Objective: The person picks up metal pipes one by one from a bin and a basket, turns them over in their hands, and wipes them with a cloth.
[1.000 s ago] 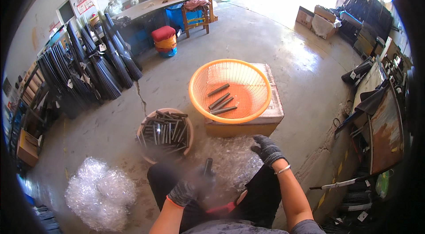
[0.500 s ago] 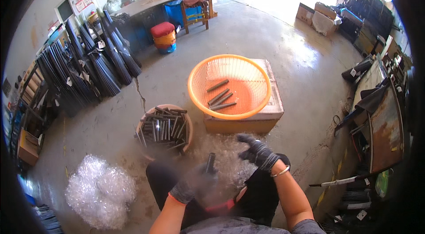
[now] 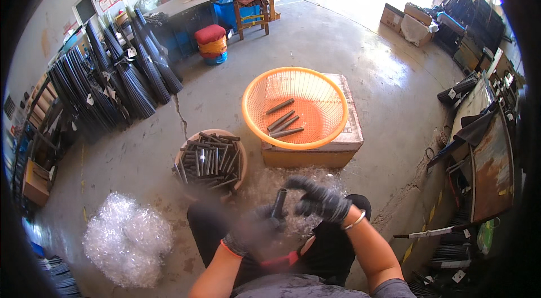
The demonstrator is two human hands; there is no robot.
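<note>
Above the lap (image 3: 335, 250) | in left hand (image 3: 255, 229): one dark tube (image 3: 279, 202), tilted, clasped by curled, blurred fingers | at right hand (image 3: 324, 203): fingers (image 3: 300, 185) half spread, gripping nothing, near tube's upper end

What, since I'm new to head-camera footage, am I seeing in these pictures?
There is no machine: these are a person's own gloved hands, seen from a fisheye camera worn on the head and looking down, so straight edges bend near the rim.

The left hand, partly blurred, holds a dark cylindrical piece. The right hand has its fingers near the upper end; whether they touch it, I cannot tell.

Ahead, an orange mesh basket holding four similar pieces rests on a cardboard box. Left of that, a round tub holds many more; nearer lies a heap of clear plastic.
</note>
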